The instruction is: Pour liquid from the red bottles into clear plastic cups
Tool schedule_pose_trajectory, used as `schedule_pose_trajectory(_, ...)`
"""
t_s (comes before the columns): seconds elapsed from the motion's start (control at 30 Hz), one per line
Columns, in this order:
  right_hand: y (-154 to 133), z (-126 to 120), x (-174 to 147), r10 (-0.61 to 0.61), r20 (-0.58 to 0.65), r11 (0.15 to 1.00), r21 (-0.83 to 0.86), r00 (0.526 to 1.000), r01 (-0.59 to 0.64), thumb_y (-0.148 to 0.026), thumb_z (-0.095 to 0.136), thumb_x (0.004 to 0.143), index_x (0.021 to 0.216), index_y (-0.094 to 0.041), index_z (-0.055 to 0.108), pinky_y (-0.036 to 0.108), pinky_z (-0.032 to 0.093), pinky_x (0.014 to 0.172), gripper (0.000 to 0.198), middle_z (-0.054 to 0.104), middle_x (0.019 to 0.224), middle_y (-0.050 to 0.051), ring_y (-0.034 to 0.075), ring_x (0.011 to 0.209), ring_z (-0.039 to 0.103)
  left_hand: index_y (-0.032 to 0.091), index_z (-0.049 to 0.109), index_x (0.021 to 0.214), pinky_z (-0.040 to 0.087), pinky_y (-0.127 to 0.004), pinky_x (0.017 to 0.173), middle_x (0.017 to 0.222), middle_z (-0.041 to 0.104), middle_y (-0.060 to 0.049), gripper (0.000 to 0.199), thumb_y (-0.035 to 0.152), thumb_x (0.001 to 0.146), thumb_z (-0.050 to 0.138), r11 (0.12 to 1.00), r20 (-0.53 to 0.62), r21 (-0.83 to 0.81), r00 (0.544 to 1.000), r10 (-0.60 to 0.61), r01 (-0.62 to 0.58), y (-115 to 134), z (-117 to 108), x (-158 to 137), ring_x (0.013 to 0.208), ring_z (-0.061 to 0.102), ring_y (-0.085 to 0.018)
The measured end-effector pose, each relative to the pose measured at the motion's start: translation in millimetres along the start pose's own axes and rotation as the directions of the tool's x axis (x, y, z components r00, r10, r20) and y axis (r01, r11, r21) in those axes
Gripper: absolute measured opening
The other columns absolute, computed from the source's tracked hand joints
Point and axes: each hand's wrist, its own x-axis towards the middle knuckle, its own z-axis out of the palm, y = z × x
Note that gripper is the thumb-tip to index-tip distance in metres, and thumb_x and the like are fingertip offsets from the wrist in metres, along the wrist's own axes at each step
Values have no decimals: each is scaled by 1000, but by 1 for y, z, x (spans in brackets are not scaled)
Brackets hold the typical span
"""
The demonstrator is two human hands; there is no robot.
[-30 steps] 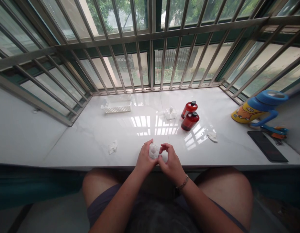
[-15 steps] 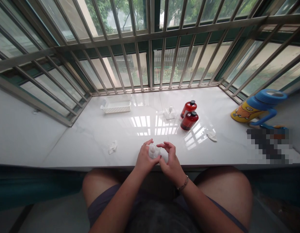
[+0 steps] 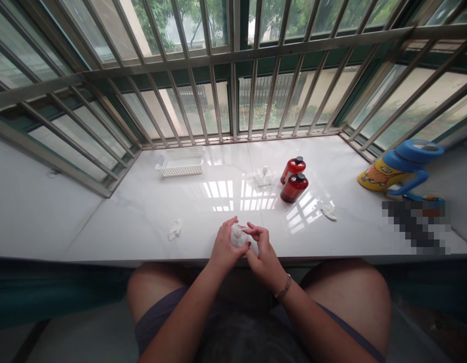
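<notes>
Near the counter's front edge, my left hand (image 3: 226,241) curls round a small translucent whitish piece (image 3: 238,233), with its fingers behind and its thumb in front. The piece has a rounded bump in the middle; its exact kind is unclear. From the other side my right hand (image 3: 260,247) meets it, fingertips bent over its right edge and thumb close to the left thumb. Part of the piece is hidden by the fingers. Farther back stands a clear square piece (image 3: 264,176) with a white rounded top, left of two red bottles (image 3: 294,188) with black caps.
A white perforated basket (image 3: 180,165) sits at the back left. Crumpled white tissue (image 3: 175,229) lies to the left, another white scrap (image 3: 329,212) to the right. A blue and yellow flask (image 3: 401,164) stands at the right. Metal window bars (image 3: 233,101) border the counter's back.
My right fingers have bent inward and come over the right side of the translucent piece. The left hand keeps its hold almost unchanged. The view has shifted slightly.
</notes>
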Motion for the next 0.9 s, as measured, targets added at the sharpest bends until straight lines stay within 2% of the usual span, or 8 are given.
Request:
schedule_pose_trajectory(0.13, -1, -2, 1, 14, -102, 998, -61, 995, -20, -12, 57, 86, 118, -27, 48, 54, 53, 112, 37, 64, 122, 10, 27, 122, 65, 25, 52, 149, 48, -52, 120, 147, 63, -12, 79, 26, 78, 87, 1000, -10, -14, 1000, 13, -13, 0, 1, 0, 137, 61, -31)
schedule_pose_trajectory(0.23, -3, -1, 0, -2, -47, 999, -51, 999, 0, -13, 58, 88, 133, -26, 44, 56, 48, 120, 49, 60, 141, 14, 29, 142, 56, 26, 52, 150, 48, -52, 120, 149, 63, -11, 82, 23, 76, 87, 1000, 2, -8, 1000, 7, -7, -1, 0, 0, 139, 60, -31)
schedule_pose_trajectory(0.3, -3, 0, 0, -11, -18, 998, -58, 1000, 10, -12, 58, 88, 136, -26, 43, 56, 47, 121, 52, 59, 145, 14, 30, 147, 52, 26, 52, 150, 48, -53, 120, 149, 63, -11, 82, 22, 76, 87, 1000, -1, -3, 1000, 7, -7, -1, 0, 0, 139, 60, -31)
schedule_pose_trajectory(0.43, -2, 1, -1, -20, -99, 992, -124, 995, 8, -14, 60, 88, 121, -27, 48, 54, 55, 110, 37, 62, 123, 11, 27, 120, 66, 25, 52, 150, 48, -53, 121, 148, 63, -11, 80, 26, 78, 88, 1000, -2, -11, 1000, 12, -12, -3, 1, 0, 139, 60, -31)
schedule_pose_trajectory(0.57, -4, 4, -1, -29, -49, 995, -95, 998, 24, -18, 59, 94, 139, -26, 43, 56, 45, 124, 49, 59, 146, 15, 29, 149, 52, 27, 53, 149, 46, -53, 123, 151, 62, -10, 79, 25, 78, 88, 1000, 1, -17, 1000, 18, -18, -4, 1, 0, 142, 58, -31)
schedule_pose_trajectory(0.63, -3, 7, 1, -14, -13, 996, -86, 1000, 13, -21, 59, 98, 144, -27, 39, 56, 46, 124, 51, 58, 152, 16, 29, 154, 48, 27, 53, 149, 47, -53, 123, 152, 61, -11, 78, 24, 79, 87, 1000, -7, -16, 1000, 18, -18, -4, 1, 0, 143, 58, -31)
schedule_pose_trajectory(0.77, 1, 11, 11, -6, -59, 987, -163, 998, -3, -29, 65, 98, 136, -27, 49, 55, 56, 112, 41, 66, 136, 14, 30, 133, 65, 26, 53, 148, 49, -54, 121, 151, 62, -11, 76, 27, 79, 86, 1000, -9, -7, 1000, 20, -20, -4, 2, 0, 140, 60, -31)
schedule_pose_trajectory(0.9, 2, 11, 24, -36, -115, 970, -241, 993, 8, -31, 72, 95, 120, -27, 59, 48, 65, 87, 28, 69, 115, 11, 31, 112, 67, 25, 54, 146, 49, -54, 121, 151, 62, -12, 74, 24, 79, 84, 1000, -17, -4, 1000, 13, -13, -4, 3, 0, 140, 60, -31)
